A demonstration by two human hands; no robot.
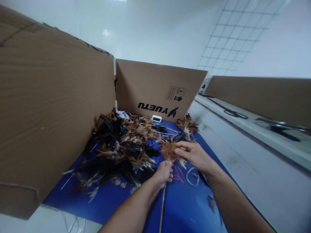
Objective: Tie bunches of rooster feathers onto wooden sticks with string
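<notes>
On the blue worktop, a feather pile crowds the far-left corner. The left hand is clenched round a thin stick running toward the near edge; the right hand's fingers pinch brown feathers above it, toward the right edge. Firm below, light above should avoid crushing them.

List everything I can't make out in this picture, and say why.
All in the head view:
Lower end of the stick: cut off by the bottom edge.
The stretch of stick inside the left hand: covered by that hand.
Whether the right hand pinches or merely touches the brown feathers: blurred.
Any reading on the white device: too small.
Small print on the far cardboard panel: too small.
</notes>
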